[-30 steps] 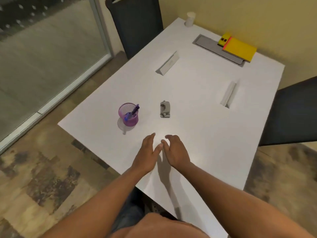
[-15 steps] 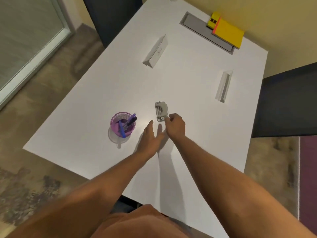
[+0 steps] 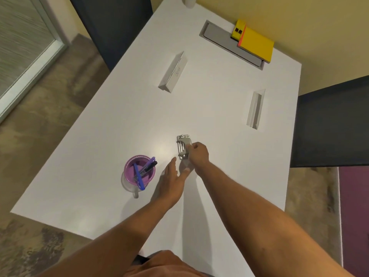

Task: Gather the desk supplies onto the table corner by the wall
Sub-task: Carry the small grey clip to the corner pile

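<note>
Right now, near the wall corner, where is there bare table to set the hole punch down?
Bare table lies between the yellow notebook and the right name tent, out to the far right corner. It is crowded along the wall, where the notebook overlaps the grey cable tray. The right hand grips the hole punch.

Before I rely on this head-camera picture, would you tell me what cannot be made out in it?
- Near end of the metal hole punch: covered by the right hand, which grips it.
- White cup at the far table corner: cut off by the top edge.
- Writing on the left name card: too small to read.
- Pens in the purple pen cup: overlapping, count unclear.
- Left hand: open, contact with the table unclear.
</note>
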{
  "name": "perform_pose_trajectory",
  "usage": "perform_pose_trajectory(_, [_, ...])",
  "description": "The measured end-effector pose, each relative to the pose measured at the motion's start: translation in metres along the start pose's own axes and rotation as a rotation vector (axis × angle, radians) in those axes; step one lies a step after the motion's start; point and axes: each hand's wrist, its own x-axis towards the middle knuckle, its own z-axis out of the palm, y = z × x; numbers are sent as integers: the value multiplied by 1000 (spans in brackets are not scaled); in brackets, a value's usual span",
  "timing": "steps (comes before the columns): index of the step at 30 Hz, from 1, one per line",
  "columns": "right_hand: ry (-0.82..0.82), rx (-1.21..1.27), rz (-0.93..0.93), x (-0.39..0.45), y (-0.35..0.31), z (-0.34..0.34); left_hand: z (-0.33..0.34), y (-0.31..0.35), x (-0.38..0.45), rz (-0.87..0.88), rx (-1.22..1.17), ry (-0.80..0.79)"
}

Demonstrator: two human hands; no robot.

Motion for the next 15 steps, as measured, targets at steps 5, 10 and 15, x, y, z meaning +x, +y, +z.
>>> perform_pose_trajectory(5, [-69, 118, -76, -28, 12, -25, 4, 22, 2, 21, -81, 50])
perform_pose_trajectory(10, [-250, 307, -153, -66, 33, -67, 7, 39, 6, -17, -386, 47])
perform_pose_trajectory(15, [-302, 366, -180, -102, 57, -113, 19, 59, -10, -71, -465, -121])
